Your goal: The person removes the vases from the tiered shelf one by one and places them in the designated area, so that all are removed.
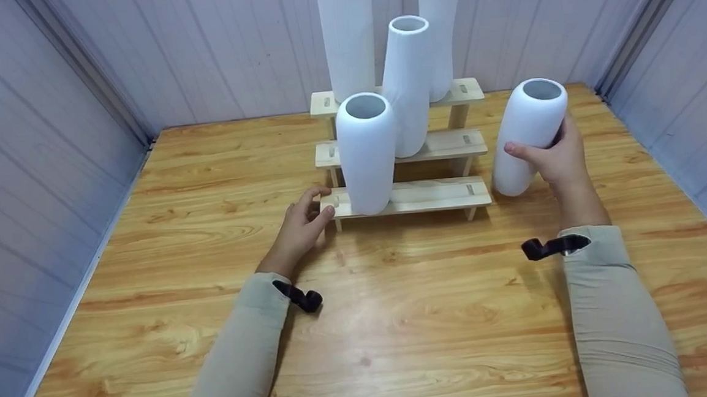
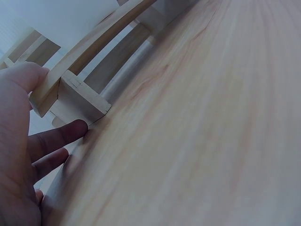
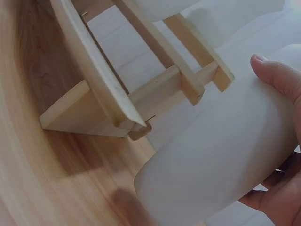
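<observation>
On the right, my right hand [image 1: 562, 155] grips a smooth white vase [image 1: 524, 133], thumb across its front and fingers round the far side. The vase leans slightly, its base low beside the right end of a three-tier wooden stand [image 1: 433, 195]. In the right wrist view, the white vase [image 3: 221, 146] slants past the ends of the shelves. At the stand's left end, my left hand [image 1: 306, 220] holds the bottom shelf between thumb and fingers. Another white vase [image 1: 367, 154] stands on that bottom shelf, near the left hand.
A taller narrow-necked white vase [image 1: 408, 91] stands on the middle shelf. Two more tall vases, a ribbed one [image 1: 348, 39] and a waisted one [image 1: 441, 33], stand on the top shelf, their tops cut off. Panelled walls [image 1: 228, 53] enclose the wood-grain table [image 1: 399, 337].
</observation>
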The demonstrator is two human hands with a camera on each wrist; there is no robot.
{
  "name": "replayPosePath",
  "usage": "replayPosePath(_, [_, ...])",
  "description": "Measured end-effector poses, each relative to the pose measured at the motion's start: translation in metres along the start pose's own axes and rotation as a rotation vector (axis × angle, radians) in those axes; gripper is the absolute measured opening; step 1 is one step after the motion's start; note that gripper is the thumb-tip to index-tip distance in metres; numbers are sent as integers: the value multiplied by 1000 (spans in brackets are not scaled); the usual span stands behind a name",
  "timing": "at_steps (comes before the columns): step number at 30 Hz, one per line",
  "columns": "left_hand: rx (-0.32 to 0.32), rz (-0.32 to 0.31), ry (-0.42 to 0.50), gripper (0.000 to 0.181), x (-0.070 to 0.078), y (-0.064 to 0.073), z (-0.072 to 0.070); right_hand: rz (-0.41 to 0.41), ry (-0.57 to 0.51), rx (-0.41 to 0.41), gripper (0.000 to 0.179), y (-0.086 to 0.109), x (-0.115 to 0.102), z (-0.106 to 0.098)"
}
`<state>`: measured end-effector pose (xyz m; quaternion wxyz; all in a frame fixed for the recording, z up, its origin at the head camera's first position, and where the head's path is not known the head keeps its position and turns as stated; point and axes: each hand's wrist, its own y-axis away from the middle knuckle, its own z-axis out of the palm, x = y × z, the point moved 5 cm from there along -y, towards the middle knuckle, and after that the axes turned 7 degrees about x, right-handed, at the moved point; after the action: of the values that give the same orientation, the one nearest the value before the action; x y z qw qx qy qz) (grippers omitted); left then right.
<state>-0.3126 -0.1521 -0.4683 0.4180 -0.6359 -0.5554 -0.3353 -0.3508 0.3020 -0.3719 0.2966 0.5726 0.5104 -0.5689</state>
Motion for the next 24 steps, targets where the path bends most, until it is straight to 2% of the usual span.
replayPosePath(7, [-4,15,-6,37,-1,-1,1,-9,4,8,95,-1,7,1])
replayPosePath(12, [-2,34,-14,36,0,-2,2,19,34,1,98,-1,12,0])
replayPosePath(16, [2,21,-10,36,0,-2,2,38,55,-7,102,-1,15,0])
replayPosePath(24, [1,14,-10,36,0,-1,0,35,-26,3,99,-3,19,3])
